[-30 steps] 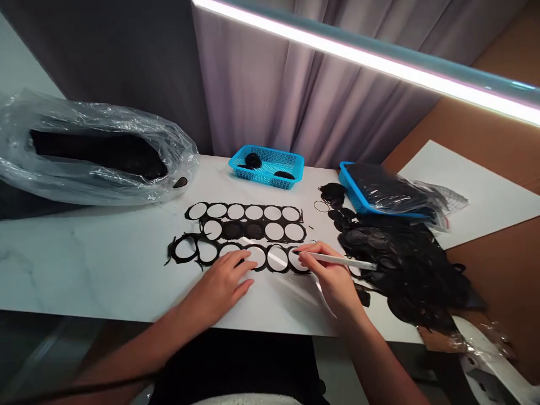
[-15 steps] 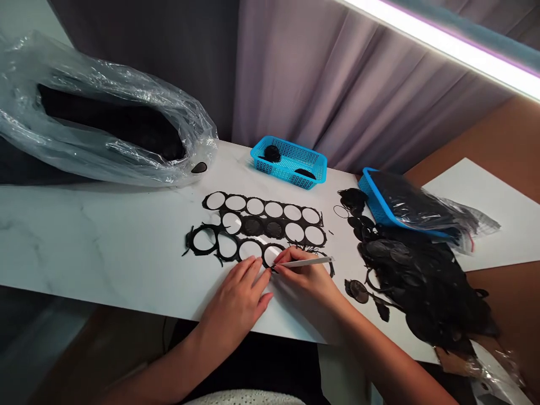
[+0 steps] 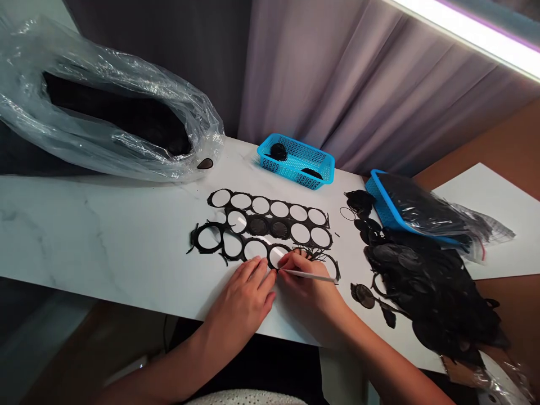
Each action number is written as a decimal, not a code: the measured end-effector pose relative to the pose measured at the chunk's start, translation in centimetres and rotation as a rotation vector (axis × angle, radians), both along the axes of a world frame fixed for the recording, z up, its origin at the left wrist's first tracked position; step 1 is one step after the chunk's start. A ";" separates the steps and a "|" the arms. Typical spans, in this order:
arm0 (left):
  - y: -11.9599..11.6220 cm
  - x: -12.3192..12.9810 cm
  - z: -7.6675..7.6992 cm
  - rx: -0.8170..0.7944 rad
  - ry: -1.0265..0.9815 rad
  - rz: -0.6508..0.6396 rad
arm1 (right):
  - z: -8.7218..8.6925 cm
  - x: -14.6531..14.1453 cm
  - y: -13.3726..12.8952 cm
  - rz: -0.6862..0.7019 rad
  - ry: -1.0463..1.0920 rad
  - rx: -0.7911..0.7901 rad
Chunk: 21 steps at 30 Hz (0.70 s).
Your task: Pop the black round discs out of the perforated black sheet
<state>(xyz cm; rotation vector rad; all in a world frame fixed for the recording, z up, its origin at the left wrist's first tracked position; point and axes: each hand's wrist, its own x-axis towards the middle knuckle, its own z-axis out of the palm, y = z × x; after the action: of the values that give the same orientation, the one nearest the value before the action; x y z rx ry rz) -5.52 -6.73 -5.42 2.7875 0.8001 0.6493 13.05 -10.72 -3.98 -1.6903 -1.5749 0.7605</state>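
Observation:
Three rows of black sheet with round cutouts lie across the white table. My left hand (image 3: 241,298) rests flat with fingers stretched, its tips touching the near edge of the closest strip (image 3: 222,238). Pinched in my right hand (image 3: 313,288) is a slim pale pen-like tool (image 3: 310,275), its tip at that edge beside my left fingertips. The tool's exact kind cannot be made out. Two black discs (image 3: 258,225) fill holes in the middle strip (image 3: 289,230). Farther back lies the top strip (image 3: 230,199). My right hand hides part of the closest strip.
A blue basket (image 3: 297,147) with black pieces stands at the back. Another blue basket (image 3: 382,205) under a plastic bag (image 3: 426,205) is at right, near a heap of black scraps (image 3: 439,298). A large clear bag (image 3: 198,112) with black contents sits at left.
The view has shifted slightly. The pale tool has turned a little in my right hand, its rear end now lower. My left hand stays at the strip's edge.

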 end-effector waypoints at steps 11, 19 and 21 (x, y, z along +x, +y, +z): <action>0.1 0.1 0.3 0.026 -0.014 0.009 | 4.2 8.6 3.8 -0.500 -0.236 0.205; -0.1 -1.2 0.8 0.021 -0.069 0.013 | 3.8 6.9 4.8 -0.276 0.276 -0.041; 0.0 -2.2 1.0 0.043 -0.084 0.058 | 3.6 4.9 5.0 -0.209 0.538 -0.136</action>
<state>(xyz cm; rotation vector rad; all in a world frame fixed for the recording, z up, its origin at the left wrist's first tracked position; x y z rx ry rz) -7.69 -6.71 -4.43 2.7632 0.8627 0.7964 17.99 -5.75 -0.40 -1.5405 -0.9806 1.1184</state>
